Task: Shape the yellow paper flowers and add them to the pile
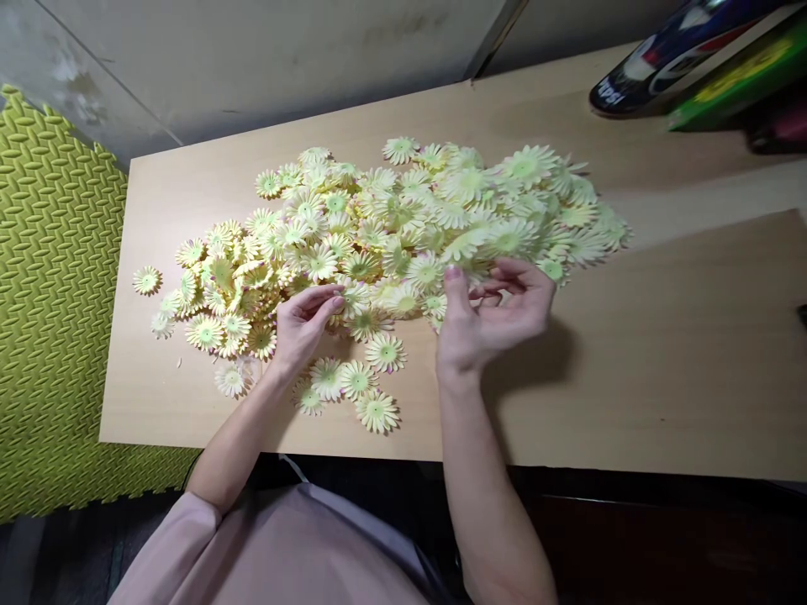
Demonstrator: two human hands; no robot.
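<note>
A wide heap of artificial daisy heads (378, 210), pale yellow-green with some purple petal tips, lies on a light wooden table. At the heap's front edge, my left hand (306, 323) pinches a flower head (354, 299) by its rim between thumb and fingers. To the right, my right hand (495, 318) is held at the near side of the pile. Its fingers are loosely curled and the thumb stands apart from them, close to the petals; I see nothing between them. Several loose flower heads (358, 380) lie on the wood between my forearms.
The wooden table (661, 361) runs along a grey wall (283, 59). At the back right lie a dark Pepsi bottle (649, 76) and a green packet (737, 84). A yellow-green foam mat (56, 294) stands at the left. One flower head (147, 280) lies off by the left edge.
</note>
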